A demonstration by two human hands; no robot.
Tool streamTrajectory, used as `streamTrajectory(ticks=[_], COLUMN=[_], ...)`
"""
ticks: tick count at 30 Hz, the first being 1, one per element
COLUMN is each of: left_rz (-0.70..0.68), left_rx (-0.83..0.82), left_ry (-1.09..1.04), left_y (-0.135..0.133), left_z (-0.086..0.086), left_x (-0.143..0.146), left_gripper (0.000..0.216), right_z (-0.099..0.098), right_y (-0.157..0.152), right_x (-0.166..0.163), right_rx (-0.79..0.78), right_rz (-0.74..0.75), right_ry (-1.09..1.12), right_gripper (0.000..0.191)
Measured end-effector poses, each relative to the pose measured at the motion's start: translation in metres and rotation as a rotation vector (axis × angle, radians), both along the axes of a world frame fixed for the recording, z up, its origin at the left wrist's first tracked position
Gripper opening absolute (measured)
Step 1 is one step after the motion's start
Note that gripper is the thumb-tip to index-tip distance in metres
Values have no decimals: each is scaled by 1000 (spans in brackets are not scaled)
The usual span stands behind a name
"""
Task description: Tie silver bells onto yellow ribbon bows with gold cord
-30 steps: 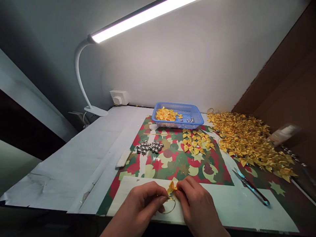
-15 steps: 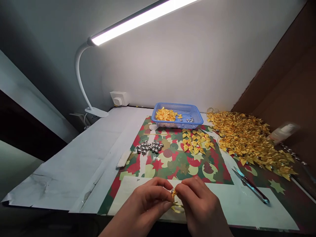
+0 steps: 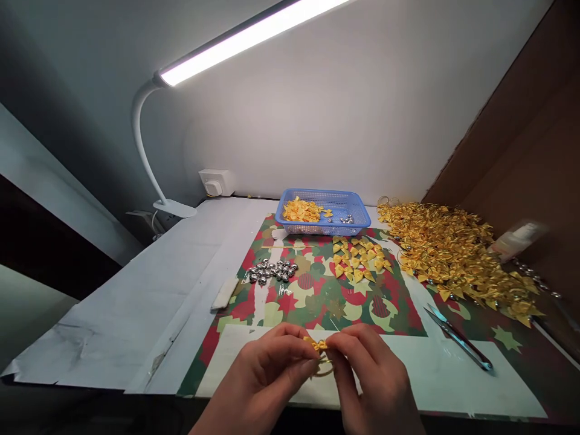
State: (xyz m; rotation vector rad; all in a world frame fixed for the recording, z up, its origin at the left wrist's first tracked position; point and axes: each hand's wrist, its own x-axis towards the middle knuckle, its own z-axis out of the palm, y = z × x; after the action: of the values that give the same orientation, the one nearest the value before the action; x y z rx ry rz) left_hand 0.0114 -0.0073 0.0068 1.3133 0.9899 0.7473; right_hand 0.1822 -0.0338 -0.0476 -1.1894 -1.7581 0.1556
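Observation:
A small yellow ribbon bow (image 3: 318,344) is pinched between my two hands, low in the middle of the view. The fingertips of my left hand (image 3: 276,368) grip its left side. On its right side, the thumb and fingers of my right hand (image 3: 369,368) are closed at the bow's edge. Below the bow hangs a loop of gold cord (image 3: 323,372), partly covered by my fingers. A thin pale line, perhaps a needle or thread, sticks up beside my right fingertips. Under both hands lies a sheet of white paper (image 3: 444,368).
Silver bells (image 3: 274,272) and rows of yellow bows (image 3: 360,258) lie on the patterned sheet (image 3: 312,302). Behind stands a blue basket (image 3: 324,229). To the right are a heap of gold bows (image 3: 453,260), scissors (image 3: 460,339) and a bottle (image 3: 516,238). A lamp (image 3: 145,139) shines above.
The bow has turned and now shows spread between my fingertips; the silver bead seen on it before is not visible. The view has shifted slightly.

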Motion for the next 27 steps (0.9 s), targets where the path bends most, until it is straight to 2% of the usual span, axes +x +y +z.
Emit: streamTrajectory(ticks=[4, 8, 13, 19, 27], left_rz=[-3, -6, -13, -32, -69], left_rx=[15, 64, 113, 125, 46], left_ry=[51, 99, 141, 161, 67], left_y=[1, 0, -1, -3, 0], left_z=[4, 9, 10, 11, 11], left_x=[0, 0, 0, -1, -2], left_gripper=[18, 19, 19, 19, 19], right_z=[3, 15, 23, 16, 25], right_y=[-3, -9, -9, -3, -5], right_x=[2, 10, 13, 5, 8], right_rx=[-52, -140, -142, -140, -383], right_rz=[38, 22, 170, 198, 259], right_ry=[79, 179, 209, 227, 273], right_gripper=[24, 32, 32, 16, 16])
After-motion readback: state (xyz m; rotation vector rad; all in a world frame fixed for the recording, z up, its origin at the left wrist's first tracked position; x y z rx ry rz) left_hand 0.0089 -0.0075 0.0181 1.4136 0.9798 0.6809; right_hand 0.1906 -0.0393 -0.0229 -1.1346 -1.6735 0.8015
